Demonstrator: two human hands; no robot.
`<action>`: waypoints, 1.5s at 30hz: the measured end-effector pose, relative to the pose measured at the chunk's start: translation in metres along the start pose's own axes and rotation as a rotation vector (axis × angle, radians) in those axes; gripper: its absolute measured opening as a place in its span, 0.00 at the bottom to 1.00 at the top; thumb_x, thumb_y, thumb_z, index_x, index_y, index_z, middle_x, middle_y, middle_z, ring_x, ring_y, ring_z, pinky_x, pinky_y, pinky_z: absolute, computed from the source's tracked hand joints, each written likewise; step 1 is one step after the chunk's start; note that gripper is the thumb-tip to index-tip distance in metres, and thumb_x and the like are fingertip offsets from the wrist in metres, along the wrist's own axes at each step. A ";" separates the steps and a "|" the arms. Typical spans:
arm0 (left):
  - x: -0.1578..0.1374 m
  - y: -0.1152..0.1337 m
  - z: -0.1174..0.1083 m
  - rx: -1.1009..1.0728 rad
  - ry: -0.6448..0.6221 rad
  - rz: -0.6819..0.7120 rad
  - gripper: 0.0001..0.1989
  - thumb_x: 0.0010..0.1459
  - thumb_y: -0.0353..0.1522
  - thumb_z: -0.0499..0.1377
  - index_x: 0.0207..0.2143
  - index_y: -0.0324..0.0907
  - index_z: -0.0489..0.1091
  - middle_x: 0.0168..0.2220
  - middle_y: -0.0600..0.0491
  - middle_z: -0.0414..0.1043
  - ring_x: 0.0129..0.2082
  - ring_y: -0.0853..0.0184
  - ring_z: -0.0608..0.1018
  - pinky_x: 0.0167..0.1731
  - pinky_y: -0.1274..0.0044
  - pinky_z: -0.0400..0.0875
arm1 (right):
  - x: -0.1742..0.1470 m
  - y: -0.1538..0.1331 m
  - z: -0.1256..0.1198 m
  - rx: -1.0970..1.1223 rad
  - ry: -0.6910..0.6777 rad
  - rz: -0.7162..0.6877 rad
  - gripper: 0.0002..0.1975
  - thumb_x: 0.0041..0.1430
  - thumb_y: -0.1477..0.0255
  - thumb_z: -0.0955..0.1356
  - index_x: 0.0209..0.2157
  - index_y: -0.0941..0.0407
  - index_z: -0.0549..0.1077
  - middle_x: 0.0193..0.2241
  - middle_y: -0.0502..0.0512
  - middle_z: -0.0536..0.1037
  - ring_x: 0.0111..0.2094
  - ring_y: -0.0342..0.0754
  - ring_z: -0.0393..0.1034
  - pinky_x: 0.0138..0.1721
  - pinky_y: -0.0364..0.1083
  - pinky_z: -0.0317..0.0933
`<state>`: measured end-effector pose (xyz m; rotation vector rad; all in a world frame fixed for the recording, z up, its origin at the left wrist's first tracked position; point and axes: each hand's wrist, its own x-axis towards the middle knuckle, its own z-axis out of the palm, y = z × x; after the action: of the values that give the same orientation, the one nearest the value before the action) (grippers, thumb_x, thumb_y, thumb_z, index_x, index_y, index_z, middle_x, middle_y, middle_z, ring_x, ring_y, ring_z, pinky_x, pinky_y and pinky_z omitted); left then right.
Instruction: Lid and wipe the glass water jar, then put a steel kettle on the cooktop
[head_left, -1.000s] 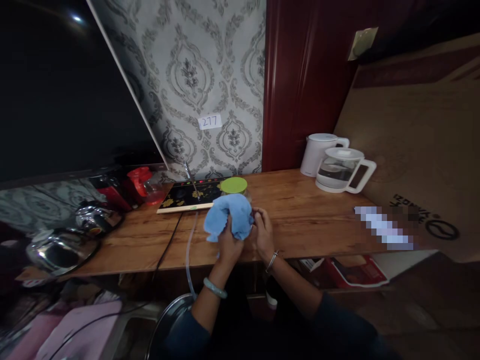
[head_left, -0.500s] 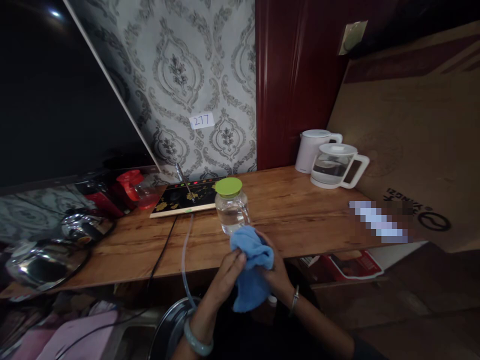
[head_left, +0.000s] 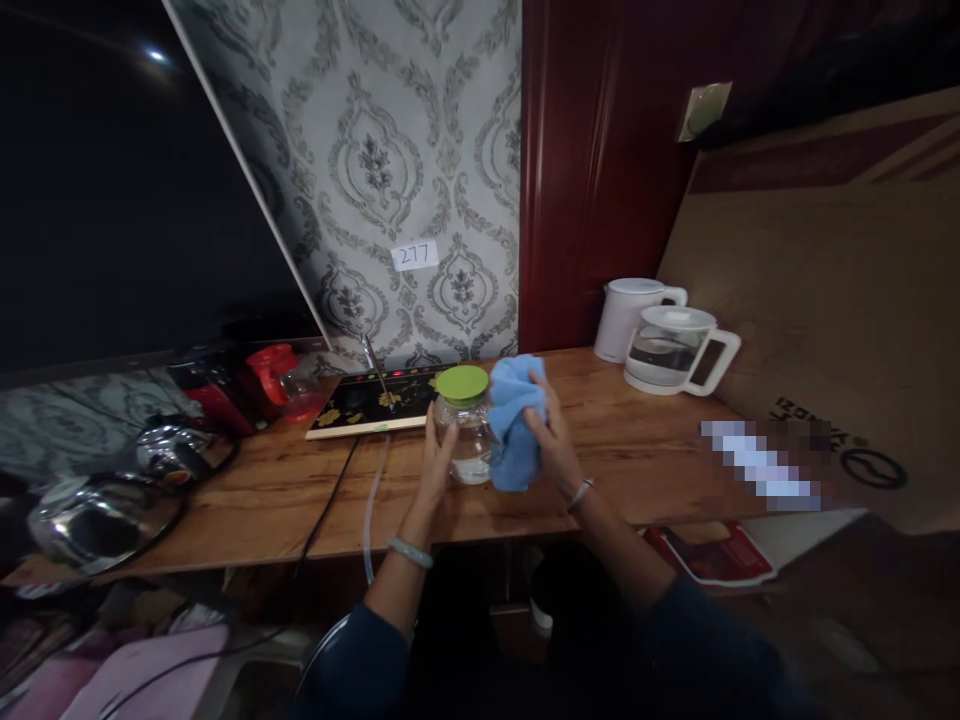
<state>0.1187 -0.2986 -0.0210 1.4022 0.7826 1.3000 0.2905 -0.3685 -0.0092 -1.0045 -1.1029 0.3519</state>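
A clear glass pitcher (head_left: 470, 462) with a green lid (head_left: 462, 383) stands upright on the wooden counter. My left hand (head_left: 436, 462) rests along the pitcher's left side, fingers and thumb curved against the glass. In my right hand (head_left: 553, 432) is a bunched blue cloth (head_left: 514, 425), held at the pitcher's right side. The cloth covers that side, so the handle is hidden and I cannot tell how firmly the cloth presses on the glass.
Behind the pitcher lies a black electric tea stove (head_left: 352, 400) with a thin metal spout. A white kettle (head_left: 626, 320) and a glass kettle (head_left: 660, 360) stand right, beside a large cardboard box (head_left: 817, 300). Steel kettles (head_left: 97, 520) and a red-lidded jug (head_left: 289, 385) are left.
Both hands have moved forward from the counter's front edge to the pitcher. My left hand has let go of the cloth and taken the pitcher's left side; my right hand keeps the cloth.
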 end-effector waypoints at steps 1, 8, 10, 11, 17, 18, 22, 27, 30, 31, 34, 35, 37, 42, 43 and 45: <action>0.002 -0.006 0.001 -0.012 -0.003 0.006 0.43 0.55 0.53 0.61 0.67 0.48 0.52 0.70 0.48 0.52 0.69 0.59 0.57 0.67 0.69 0.52 | 0.002 0.011 0.011 0.022 -0.036 0.049 0.27 0.60 0.54 0.65 0.56 0.53 0.71 0.54 0.58 0.75 0.58 0.55 0.64 0.65 0.57 0.50; 0.003 -0.030 -0.002 0.061 0.022 0.061 0.46 0.54 0.56 0.58 0.68 0.46 0.48 0.70 0.45 0.51 0.69 0.57 0.56 0.68 0.67 0.51 | -0.028 0.084 0.033 0.075 -0.019 0.310 0.24 0.54 0.53 0.67 0.46 0.54 0.77 0.50 0.60 0.79 0.52 0.59 0.71 0.57 0.59 0.61; 0.002 -0.030 -0.002 0.081 0.016 0.070 0.45 0.56 0.56 0.57 0.69 0.46 0.48 0.70 0.46 0.50 0.70 0.58 0.56 0.68 0.67 0.50 | -0.035 0.088 0.026 0.048 -0.034 0.291 0.23 0.54 0.56 0.67 0.47 0.54 0.76 0.50 0.59 0.79 0.52 0.59 0.72 0.56 0.58 0.63; 0.001 -0.029 -0.001 0.083 0.017 0.074 0.45 0.56 0.56 0.56 0.69 0.46 0.47 0.70 0.46 0.50 0.70 0.58 0.56 0.68 0.67 0.50 | -0.037 0.087 0.022 0.030 -0.043 0.268 0.22 0.54 0.57 0.67 0.48 0.54 0.76 0.51 0.59 0.79 0.52 0.58 0.72 0.56 0.58 0.63; -0.003 -0.025 0.004 0.087 0.017 0.078 0.43 0.59 0.55 0.54 0.69 0.47 0.46 0.71 0.47 0.48 0.70 0.61 0.54 0.68 0.69 0.50 | -0.061 0.067 0.021 -0.126 0.033 0.182 0.21 0.57 0.65 0.65 0.52 0.54 0.73 0.52 0.60 0.77 0.55 0.57 0.70 0.59 0.58 0.60; -0.003 -0.024 0.005 0.096 0.013 0.078 0.43 0.59 0.55 0.54 0.69 0.47 0.46 0.71 0.47 0.47 0.70 0.61 0.53 0.68 0.69 0.49 | -0.069 0.063 0.021 -0.151 0.048 0.186 0.22 0.57 0.66 0.65 0.53 0.54 0.72 0.53 0.60 0.76 0.56 0.57 0.68 0.60 0.58 0.59; -0.010 -0.018 0.003 0.111 -0.016 0.035 0.42 0.60 0.53 0.54 0.70 0.48 0.46 0.72 0.49 0.46 0.71 0.63 0.52 0.68 0.71 0.48 | -0.108 0.041 0.020 -0.175 0.020 0.249 0.24 0.56 0.67 0.67 0.55 0.54 0.70 0.54 0.61 0.75 0.56 0.57 0.68 0.60 0.58 0.59; -0.046 -0.009 -0.011 0.076 -0.043 -0.089 0.38 0.57 0.50 0.60 0.66 0.46 0.56 0.66 0.45 0.60 0.65 0.58 0.65 0.64 0.67 0.60 | -0.143 0.010 0.013 -0.108 -0.150 0.328 0.26 0.54 0.68 0.70 0.55 0.53 0.70 0.53 0.59 0.76 0.54 0.58 0.71 0.58 0.58 0.63; -0.082 0.003 -0.028 0.118 -0.041 -0.134 0.31 0.58 0.49 0.59 0.58 0.42 0.67 0.59 0.43 0.69 0.60 0.56 0.71 0.60 0.65 0.64 | -0.150 -0.005 0.017 -0.067 -0.300 0.289 0.24 0.53 0.68 0.71 0.53 0.52 0.73 0.51 0.57 0.78 0.51 0.57 0.72 0.56 0.57 0.64; -0.093 0.008 -0.034 0.137 -0.062 -0.129 0.30 0.58 0.49 0.59 0.57 0.41 0.68 0.59 0.43 0.70 0.60 0.56 0.71 0.61 0.65 0.63 | -0.151 -0.009 0.020 -0.065 -0.332 0.275 0.24 0.52 0.68 0.71 0.53 0.52 0.73 0.51 0.57 0.78 0.51 0.56 0.72 0.55 0.57 0.64; -0.117 0.020 -0.046 0.159 -0.153 -0.112 0.36 0.52 0.47 0.64 0.60 0.42 0.64 0.59 0.44 0.69 0.58 0.56 0.72 0.59 0.66 0.65 | -0.147 -0.019 0.034 -0.070 -0.391 0.230 0.24 0.53 0.69 0.71 0.54 0.52 0.72 0.52 0.58 0.76 0.53 0.56 0.71 0.56 0.56 0.63; -0.121 0.022 -0.049 0.173 -0.150 -0.110 0.36 0.51 0.46 0.65 0.60 0.42 0.64 0.57 0.44 0.70 0.56 0.56 0.73 0.57 0.67 0.67 | -0.144 -0.022 0.040 -0.069 -0.410 0.207 0.25 0.53 0.70 0.70 0.54 0.52 0.71 0.53 0.58 0.76 0.54 0.55 0.70 0.57 0.56 0.62; -0.122 0.025 -0.055 0.221 -0.063 -0.111 0.32 0.49 0.45 0.66 0.54 0.42 0.68 0.51 0.46 0.74 0.51 0.58 0.76 0.53 0.69 0.70 | -0.136 -0.027 0.048 -0.055 -0.474 0.151 0.28 0.54 0.70 0.71 0.57 0.52 0.68 0.55 0.58 0.74 0.56 0.55 0.68 0.59 0.55 0.60; -0.095 0.026 -0.071 0.316 0.188 -0.062 0.20 0.47 0.44 0.64 0.39 0.42 0.71 0.36 0.54 0.75 0.37 0.65 0.76 0.41 0.74 0.73 | -0.103 -0.043 0.043 -0.097 -0.496 0.047 0.26 0.55 0.66 0.71 0.56 0.53 0.70 0.53 0.58 0.75 0.54 0.55 0.68 0.57 0.54 0.61; -0.087 0.027 -0.074 0.328 0.226 -0.039 0.19 0.47 0.43 0.63 0.39 0.42 0.71 0.35 0.55 0.75 0.36 0.66 0.76 0.40 0.74 0.72 | -0.096 -0.045 0.038 -0.136 -0.376 0.043 0.20 0.57 0.67 0.69 0.52 0.52 0.73 0.50 0.58 0.76 0.52 0.54 0.70 0.56 0.54 0.62; -0.069 0.026 -0.078 0.382 0.301 -0.013 0.19 0.47 0.43 0.62 0.40 0.43 0.69 0.36 0.56 0.74 0.36 0.66 0.75 0.41 0.74 0.72 | -0.081 -0.045 0.029 -0.203 -0.091 0.039 0.14 0.60 0.69 0.66 0.47 0.52 0.74 0.46 0.57 0.77 0.50 0.53 0.70 0.54 0.53 0.63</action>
<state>0.0251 -0.3511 -0.0250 1.5081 1.2951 1.4210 0.2186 -0.4332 -0.0161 -1.2000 -1.2202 0.3245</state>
